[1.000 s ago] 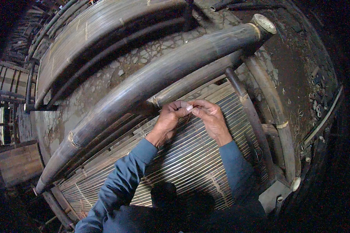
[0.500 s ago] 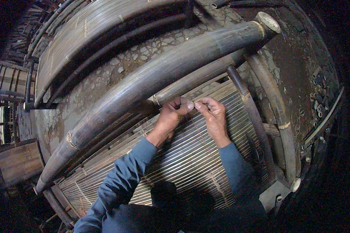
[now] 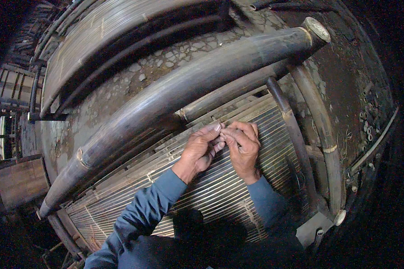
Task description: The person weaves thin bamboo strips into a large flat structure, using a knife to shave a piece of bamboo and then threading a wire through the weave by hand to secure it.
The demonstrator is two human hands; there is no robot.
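Observation:
My left hand (image 3: 196, 150) and my right hand (image 3: 243, 150) meet above a slatted bamboo seat (image 3: 134, 188), fingertips pressed together. Both are closed in a pinch on a thin strand, mostly hidden by the fingers; its kind I cannot make out. The seat's narrow pale slats run side by side beneath my hands. Just beyond them lies a thick dark bamboo pole (image 3: 179, 85), with a thinner bamboo rail (image 3: 231, 92) under it.
A bamboo armrest post (image 3: 292, 134) and a bent outer pole (image 3: 325, 130) stand at the right. Another slatted bamboo bench (image 3: 107, 36) is across the cracked floor (image 3: 170, 58). A wooden panel (image 3: 22, 181) sits at far left, and cut bamboo pieces (image 3: 368, 121) lie at far right.
My hands have come closer together and slightly lower, with the right fingers curling more over the left fingertips. The thin strand that hung below them no longer shows clearly. The view has shifted slightly.

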